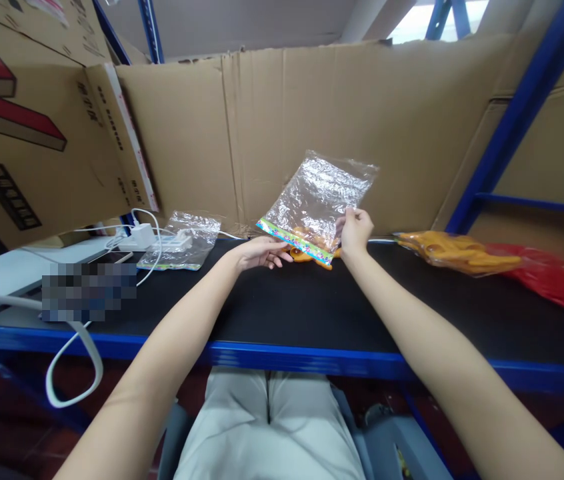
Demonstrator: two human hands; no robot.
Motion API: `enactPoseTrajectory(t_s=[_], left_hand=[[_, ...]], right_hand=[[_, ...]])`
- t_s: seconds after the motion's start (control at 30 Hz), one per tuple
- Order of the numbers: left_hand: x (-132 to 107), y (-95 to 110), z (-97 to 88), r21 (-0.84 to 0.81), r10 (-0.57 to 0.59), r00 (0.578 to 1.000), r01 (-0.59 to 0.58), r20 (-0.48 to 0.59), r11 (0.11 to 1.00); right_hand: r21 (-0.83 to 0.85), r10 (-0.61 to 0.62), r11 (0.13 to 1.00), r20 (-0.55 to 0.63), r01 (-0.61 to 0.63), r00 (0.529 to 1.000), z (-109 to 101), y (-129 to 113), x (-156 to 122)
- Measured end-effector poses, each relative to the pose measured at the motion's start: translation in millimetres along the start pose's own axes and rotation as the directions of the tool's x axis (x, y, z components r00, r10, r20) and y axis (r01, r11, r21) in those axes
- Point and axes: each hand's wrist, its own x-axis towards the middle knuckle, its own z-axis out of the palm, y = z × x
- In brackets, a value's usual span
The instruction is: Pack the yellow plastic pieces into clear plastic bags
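A clear plastic bag (pixel 319 197) with a coloured printed strip along its lower edge is held up over the black shelf surface (pixel 312 307). My right hand (pixel 355 232) pinches the bag's right edge, fingers closed on it. My left hand (pixel 262 253) lies low under the bag's left corner, fingers at the strip. Small orange pieces (pixel 309 257) sit at the bag's bottom edge between my hands; whether they are inside it I cannot tell.
A second clear bag (pixel 182 247) lies to the left by a white charger (pixel 137 237), cables and a phone (pixel 112 257). Orange items in plastic (pixel 455 252) and a red bag (pixel 562 280) lie at right. Cardboard walls (pixel 282 127) stand behind. A blue shelf edge (pixel 282 353) runs in front.
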Motion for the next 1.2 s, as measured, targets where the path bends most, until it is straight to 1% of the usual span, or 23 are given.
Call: enactPoseTrajectory(t_s=[0.1,0.2,0.33,0.47,0.57,0.67,0.83,0.93,1.0,1.1,1.2], left_hand=[[-0.8,0.0,4.6,0.040,0.014,0.999,-0.016,0.050,0.999],[-3.3,0.6,7.1,0.068,0.038,0.996,-0.043,0.076,0.997],[-4.6,0.9,7.6,0.055,0.041,0.997,-0.045,0.069,0.997],[-2.6,0.0,8.1,-0.015,0.024,0.998,-0.023,0.051,1.000],[0.9,-2.0,7.9,-0.069,0.010,1.000,-0.010,-0.003,0.998],[6.1,-5.7,5.6,-0.074,-0.006,0.996,-0.001,-0.087,0.997],[12.1,-9.1,2.1,-0.057,-0.006,0.964,-0.010,-0.265,0.998],[10.3,-4.4,-0.8,-0.064,0.019,0.931,-0.046,-0.365,0.997],[7.9,0.7,-6.1,-0.073,0.032,0.890,-0.073,-0.454,0.995],[4.5,6.7,-20.2,-0.095,0.029,0.796,-0.108,-0.604,0.990],[0.4,6.4,-39.1,-0.106,-0.018,0.681,-0.087,-0.732,0.991]], right_hand=[[0.001,-0.001,1.000,0.017,0.001,1.000,-0.5,3.8,-0.9],[-0.001,0.002,1.000,0.026,-0.002,1.000,-0.9,6.9,-1.9],[0.001,0.008,1.000,0.025,-0.008,1.000,-1.1,8.9,-2.5],[-0.002,-0.006,1.000,0.021,0.006,1.000,-1.2,11.9,-1.6],[-0.007,-0.009,1.000,0.035,0.009,0.999,-0.2,15.1,-2.9],[-0.002,0.021,1.000,0.073,-0.021,0.997,1.8,18.1,-5.6],[-0.018,0.035,0.999,0.101,-0.033,0.994,3.7,18.6,-8.2],[-0.018,0.087,0.996,0.134,-0.085,0.987,3.4,14.8,-10.4],[0.001,0.114,0.993,0.173,-0.116,0.978,3.1,11.6,-12.3],[0.018,0.120,0.992,0.202,-0.126,0.972,2.7,8.6,-14.0],[0.018,0.123,0.991,0.207,-0.129,0.971,2.4,8.3,-13.9]])
